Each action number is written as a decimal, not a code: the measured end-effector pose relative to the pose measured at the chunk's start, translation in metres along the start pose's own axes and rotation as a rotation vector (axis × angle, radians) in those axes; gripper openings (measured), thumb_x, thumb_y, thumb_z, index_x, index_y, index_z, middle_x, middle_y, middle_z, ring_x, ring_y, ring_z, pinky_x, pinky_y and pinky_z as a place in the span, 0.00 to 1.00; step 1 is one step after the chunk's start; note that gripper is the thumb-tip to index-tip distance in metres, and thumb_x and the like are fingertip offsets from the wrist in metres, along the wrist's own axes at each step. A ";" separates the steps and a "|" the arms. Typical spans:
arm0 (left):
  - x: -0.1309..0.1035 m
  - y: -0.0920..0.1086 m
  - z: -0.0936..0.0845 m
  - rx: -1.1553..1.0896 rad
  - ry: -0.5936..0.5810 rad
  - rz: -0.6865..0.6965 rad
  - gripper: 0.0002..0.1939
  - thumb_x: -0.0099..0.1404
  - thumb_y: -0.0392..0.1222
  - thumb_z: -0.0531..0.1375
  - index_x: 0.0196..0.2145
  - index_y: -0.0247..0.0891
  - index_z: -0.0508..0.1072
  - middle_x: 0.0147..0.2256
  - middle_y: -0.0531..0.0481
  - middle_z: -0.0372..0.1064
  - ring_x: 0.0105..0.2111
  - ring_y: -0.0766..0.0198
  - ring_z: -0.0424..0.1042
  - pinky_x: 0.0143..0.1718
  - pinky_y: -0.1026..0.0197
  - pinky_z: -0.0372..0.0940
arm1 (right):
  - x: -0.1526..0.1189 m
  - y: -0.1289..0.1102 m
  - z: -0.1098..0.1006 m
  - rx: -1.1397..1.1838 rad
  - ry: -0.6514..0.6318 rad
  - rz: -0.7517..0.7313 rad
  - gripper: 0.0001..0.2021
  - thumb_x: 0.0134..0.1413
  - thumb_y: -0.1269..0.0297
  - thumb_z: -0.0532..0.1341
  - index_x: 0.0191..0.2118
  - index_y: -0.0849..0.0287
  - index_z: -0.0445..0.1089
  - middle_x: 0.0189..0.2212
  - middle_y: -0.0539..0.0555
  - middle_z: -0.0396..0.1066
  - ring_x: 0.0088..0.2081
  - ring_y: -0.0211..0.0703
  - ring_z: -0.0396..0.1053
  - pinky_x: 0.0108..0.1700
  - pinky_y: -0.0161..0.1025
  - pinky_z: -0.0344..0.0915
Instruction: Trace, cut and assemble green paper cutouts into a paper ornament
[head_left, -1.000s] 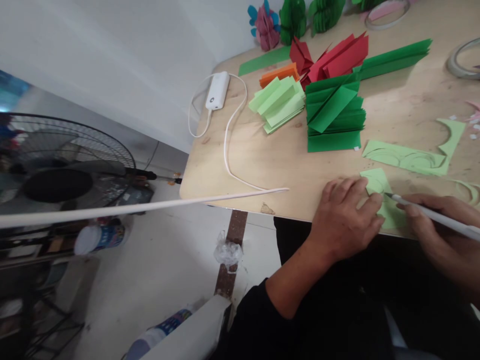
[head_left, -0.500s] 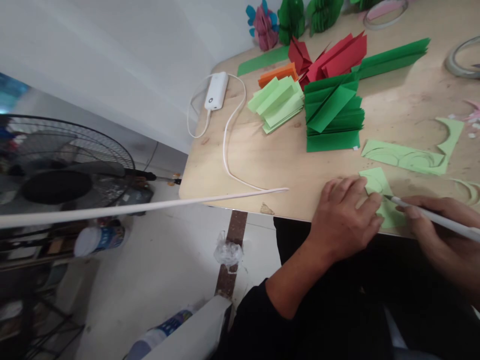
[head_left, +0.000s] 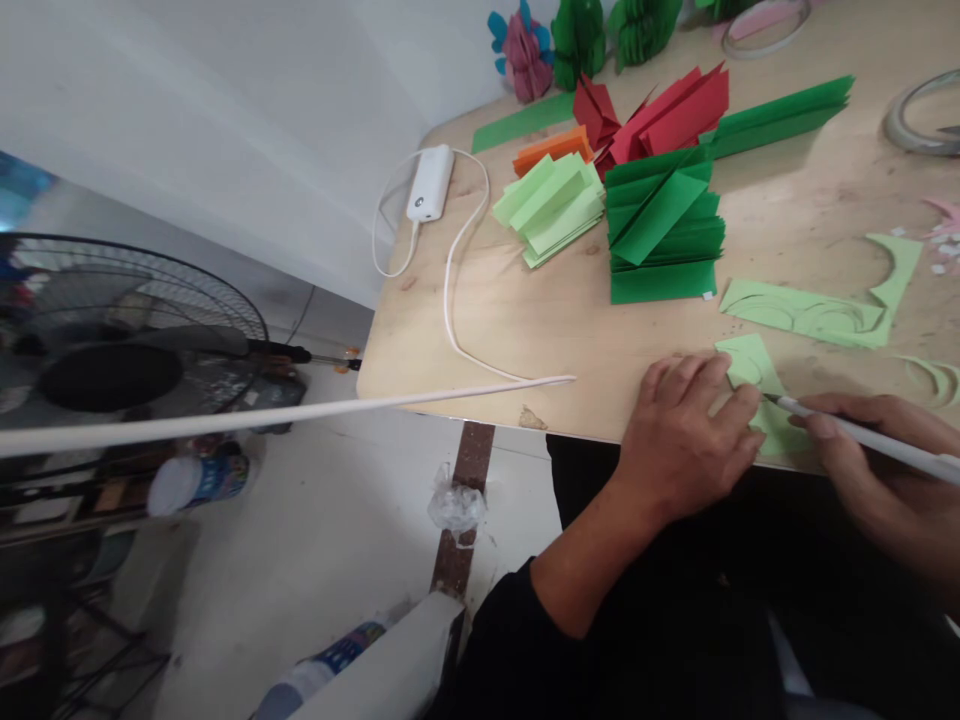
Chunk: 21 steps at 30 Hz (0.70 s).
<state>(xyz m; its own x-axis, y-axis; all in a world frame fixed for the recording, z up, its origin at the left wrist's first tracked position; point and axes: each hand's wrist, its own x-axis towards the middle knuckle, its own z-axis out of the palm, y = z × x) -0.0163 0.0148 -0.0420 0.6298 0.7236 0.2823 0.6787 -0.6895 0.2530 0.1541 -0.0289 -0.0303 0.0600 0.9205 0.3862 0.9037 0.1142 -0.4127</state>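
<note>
A small light green paper lies at the table's front edge, with a curved pencil line on its upper part. My left hand rests on its left side, fingers bent and close together, pressing it down. In my right hand is a white pen, pinched between thumb and fingers, its dark tip at the paper. Just beyond lies a cut light green piece with drawn curves and a rounded cutout. Thin curved scraps are to the right.
Folded dark green paper, light green paper and red paper lie farther back on the table. A white power bank with a cable is left. A fan stands beyond the table's left edge.
The pen tip has shifted slightly left and down along the paper, my right hand moving with it. My left hand stays on the paper. The whole view has shifted very slightly.
</note>
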 end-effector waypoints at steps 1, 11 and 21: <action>0.000 0.000 0.000 0.003 0.000 0.002 0.18 0.67 0.48 0.49 0.49 0.37 0.69 0.56 0.42 0.62 0.57 0.55 0.58 0.59 0.50 0.51 | 0.000 0.000 0.000 -0.001 -0.002 -0.006 0.10 0.54 0.56 0.55 0.36 0.54 0.70 0.30 0.51 0.74 0.32 0.43 0.72 0.31 0.39 0.61; 0.000 0.000 0.001 0.020 -0.010 -0.002 0.18 0.67 0.48 0.49 0.49 0.39 0.69 0.56 0.43 0.61 0.58 0.55 0.57 0.59 0.50 0.50 | -0.001 0.002 -0.002 0.019 -0.007 0.040 0.11 0.53 0.54 0.55 0.34 0.53 0.71 0.29 0.51 0.74 0.31 0.43 0.72 0.31 0.40 0.62; -0.001 -0.002 0.001 -0.014 -0.022 0.009 0.17 0.67 0.47 0.49 0.47 0.40 0.69 0.57 0.41 0.60 0.58 0.54 0.57 0.59 0.48 0.50 | 0.007 0.000 -0.010 0.185 -0.068 0.422 0.16 0.47 0.45 0.56 0.30 0.50 0.71 0.29 0.52 0.74 0.32 0.47 0.71 0.35 0.47 0.66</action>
<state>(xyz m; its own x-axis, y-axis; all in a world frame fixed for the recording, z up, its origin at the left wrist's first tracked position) -0.0177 0.0158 -0.0438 0.6440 0.7179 0.2644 0.6679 -0.6961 0.2634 0.1591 -0.0267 -0.0195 0.3722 0.9227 0.1004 0.7149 -0.2161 -0.6650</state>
